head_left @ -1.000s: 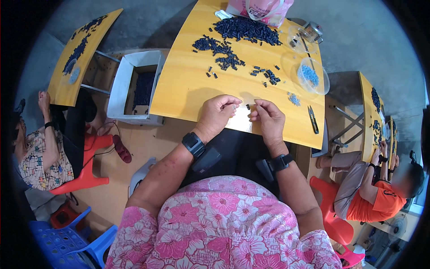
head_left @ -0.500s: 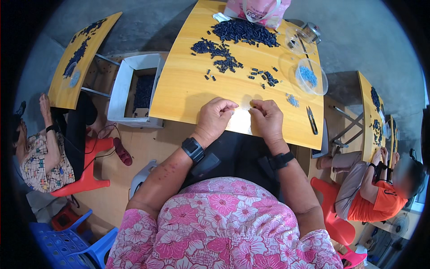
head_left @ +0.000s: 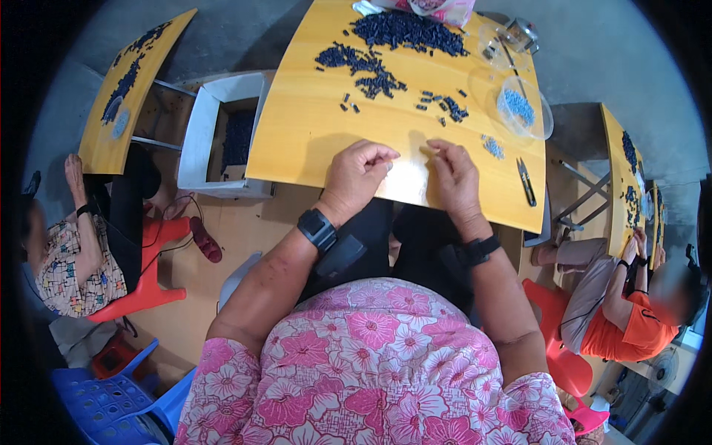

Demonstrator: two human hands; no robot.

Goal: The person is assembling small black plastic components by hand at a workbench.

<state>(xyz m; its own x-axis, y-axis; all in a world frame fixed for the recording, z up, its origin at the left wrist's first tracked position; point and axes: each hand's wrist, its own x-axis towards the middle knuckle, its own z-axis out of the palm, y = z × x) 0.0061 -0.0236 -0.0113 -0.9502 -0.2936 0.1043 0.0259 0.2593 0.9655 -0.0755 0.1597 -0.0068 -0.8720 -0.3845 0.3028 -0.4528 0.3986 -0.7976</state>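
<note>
Head view: wide fisheye, set at the wearer's head, looking steeply down and forward; the wearer's floral blouse [head_left: 371, 363] fills the 6 o'clock side at close range; the left hand [head_left: 357, 178] and right hand [head_left: 456, 178] fall just above centre, somewhat farther off; the yellow surface [head_left: 297, 126] extends toward 12 o'clock, cut by the upper edge; coverage reaches a patterned-shirted person [head_left: 78, 274] near 9 o'clock and an orange-shirted person [head_left: 619, 334] near 4 o'clock, both more distant; straight edges bow toward the rim.
</note>
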